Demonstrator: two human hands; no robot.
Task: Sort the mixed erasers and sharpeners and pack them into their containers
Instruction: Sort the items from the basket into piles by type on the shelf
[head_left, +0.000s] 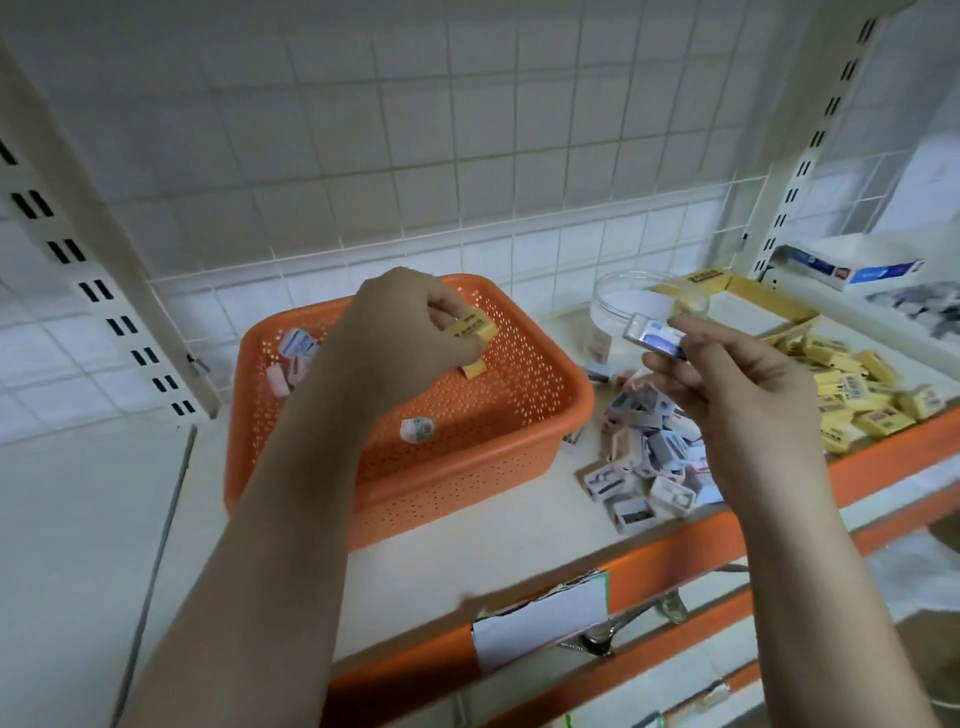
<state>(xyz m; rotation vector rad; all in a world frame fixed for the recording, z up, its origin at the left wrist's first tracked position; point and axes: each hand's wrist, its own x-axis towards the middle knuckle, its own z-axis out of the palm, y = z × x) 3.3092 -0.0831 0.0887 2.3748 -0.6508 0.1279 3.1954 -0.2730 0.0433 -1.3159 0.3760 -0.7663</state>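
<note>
Above the orange basket (519, 415) at the shelf's back, the left hand (410, 332) pinched a yellow eraser (470, 328) while the right hand (727, 379) held a boxed sharpener (655, 336) near the sharpener pile (644, 452). Each piece likely wanted a low, separate drop onto its own heap.

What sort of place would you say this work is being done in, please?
Probably a stationery shop or its stockroom: slotted shelf uprights, an orange-edged shelf with a paper label, and piles of boxed sharpeners and yellow erasers beside an orange basket.
</note>
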